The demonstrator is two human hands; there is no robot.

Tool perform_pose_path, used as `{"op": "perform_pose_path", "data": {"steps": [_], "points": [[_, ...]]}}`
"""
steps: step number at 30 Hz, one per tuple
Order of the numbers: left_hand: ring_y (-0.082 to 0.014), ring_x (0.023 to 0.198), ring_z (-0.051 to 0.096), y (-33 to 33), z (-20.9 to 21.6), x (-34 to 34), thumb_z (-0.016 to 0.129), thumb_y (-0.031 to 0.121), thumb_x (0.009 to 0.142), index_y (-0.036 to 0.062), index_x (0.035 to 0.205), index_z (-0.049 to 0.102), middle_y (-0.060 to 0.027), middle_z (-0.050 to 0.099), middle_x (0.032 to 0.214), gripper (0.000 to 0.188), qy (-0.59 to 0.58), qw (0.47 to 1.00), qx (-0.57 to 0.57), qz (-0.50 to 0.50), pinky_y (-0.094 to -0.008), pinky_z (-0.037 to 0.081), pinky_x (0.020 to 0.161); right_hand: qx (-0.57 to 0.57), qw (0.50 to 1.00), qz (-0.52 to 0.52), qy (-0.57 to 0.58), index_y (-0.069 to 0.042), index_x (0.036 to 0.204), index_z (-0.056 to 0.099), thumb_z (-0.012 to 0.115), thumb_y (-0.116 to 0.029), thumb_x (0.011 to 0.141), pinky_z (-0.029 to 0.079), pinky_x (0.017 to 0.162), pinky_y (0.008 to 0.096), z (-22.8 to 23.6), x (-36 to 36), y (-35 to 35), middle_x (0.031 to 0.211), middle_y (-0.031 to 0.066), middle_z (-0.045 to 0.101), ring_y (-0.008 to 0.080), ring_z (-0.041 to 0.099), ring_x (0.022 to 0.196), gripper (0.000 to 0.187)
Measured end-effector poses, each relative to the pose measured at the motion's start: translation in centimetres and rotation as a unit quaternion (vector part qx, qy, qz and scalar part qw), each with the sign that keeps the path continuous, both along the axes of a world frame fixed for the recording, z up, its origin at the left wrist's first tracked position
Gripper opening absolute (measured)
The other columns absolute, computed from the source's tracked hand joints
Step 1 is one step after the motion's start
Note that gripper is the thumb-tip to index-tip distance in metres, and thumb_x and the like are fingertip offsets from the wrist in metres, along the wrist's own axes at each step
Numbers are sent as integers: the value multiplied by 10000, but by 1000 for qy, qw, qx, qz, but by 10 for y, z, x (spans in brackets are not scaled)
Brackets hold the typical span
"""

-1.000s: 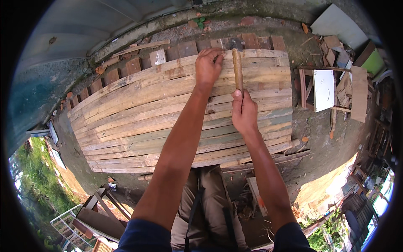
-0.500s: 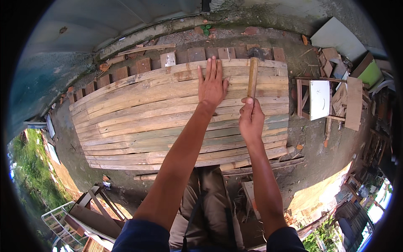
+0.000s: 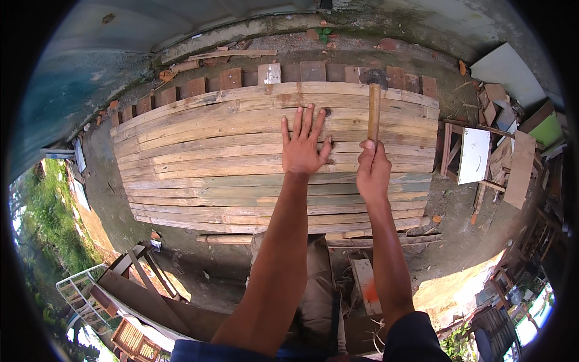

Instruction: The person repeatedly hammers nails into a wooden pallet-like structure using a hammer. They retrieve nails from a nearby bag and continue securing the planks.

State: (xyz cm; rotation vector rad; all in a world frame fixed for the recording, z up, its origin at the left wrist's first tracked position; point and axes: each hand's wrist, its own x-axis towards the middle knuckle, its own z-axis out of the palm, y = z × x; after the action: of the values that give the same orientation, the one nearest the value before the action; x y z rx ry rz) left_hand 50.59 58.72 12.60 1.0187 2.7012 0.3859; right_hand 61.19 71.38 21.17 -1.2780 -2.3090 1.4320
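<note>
A wide panel of split bamboo slats [image 3: 199, 151] lies in front of me, its slats running left to right. Flat on its upper middle rests my left hand [image 3: 303, 145], fingers spread and holding nothing. My right hand [image 3: 373, 172] is wrapped round the wooden handle of a hammer [image 3: 374, 111]. The dark hammer head [image 3: 374, 76] is over the far edge of the panel, beside the wooden blocks; whether it touches them I cannot tell. A row of short wooden blocks [image 3: 231, 78] sticks out from under the panel's far edge.
Behind the panel runs a wall [image 3: 181, 24] with a low concrete ledge. Scrap boards [image 3: 491, 99] and a white panel on a wooden frame [image 3: 474, 155] stand at the right. Loose bamboo strips [image 3: 386, 241] lie near my legs. Wooden furniture [image 3: 151, 301] stands at the lower left.
My left hand has slid nearer to me on the slats, its fingers spreading wider. The right hand still grips the hammer near the far edge. The whole view has shifted a little.
</note>
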Motion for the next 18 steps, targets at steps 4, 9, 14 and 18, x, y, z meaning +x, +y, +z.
{"op": "perform_pose_path", "data": {"steps": [4, 9, 14, 18], "points": [[-270, 1569, 184, -1, -3, 2, 496, 452, 979, 251, 1618, 301, -36, 244, 1694, 698, 3, 1000, 30, 4, -581, 82, 1266, 4, 1000, 12, -24, -3, 1012, 586, 419, -333, 1112, 467, 563, 389, 0, 6, 3, 626, 112, 560, 255, 590, 553, 383], [-272, 1567, 194, -1, -3, 2, 505, 444, 978, 249, 1605, 337, -37, 258, 1690, 678, 14, 999, 35, 6, -585, 111, 1260, 20, 999, -3, 34, -4, 1007, 585, 417, -341, 1110, 471, 567, 393, 2, 7, -2, 611, 119, 551, 261, 597, 553, 391], [-267, 1567, 199, -1, -1, 0, 501, 438, 977, 250, 1602, 345, -29, 266, 1688, 671, 11, 999, 42, 9, -577, 104, 1263, 26, 1000, -11, -4, -6, 1016, 571, 422, -350, 1108, 466, 564, 373, 13, 0, 15, 628, 108, 562, 237, 598, 558, 386], [-264, 1567, 198, -1, -1, 2, 504, 432, 973, 252, 1601, 346, -26, 263, 1689, 673, 10, 999, 40, 9, -570, 99, 1266, -38, 988, -56, 136, -1, 1002, 580, 413, -368, 1109, 456, 563, 359, 17, 6, 16, 630, 94, 558, 211, 580, 555, 416]]}}
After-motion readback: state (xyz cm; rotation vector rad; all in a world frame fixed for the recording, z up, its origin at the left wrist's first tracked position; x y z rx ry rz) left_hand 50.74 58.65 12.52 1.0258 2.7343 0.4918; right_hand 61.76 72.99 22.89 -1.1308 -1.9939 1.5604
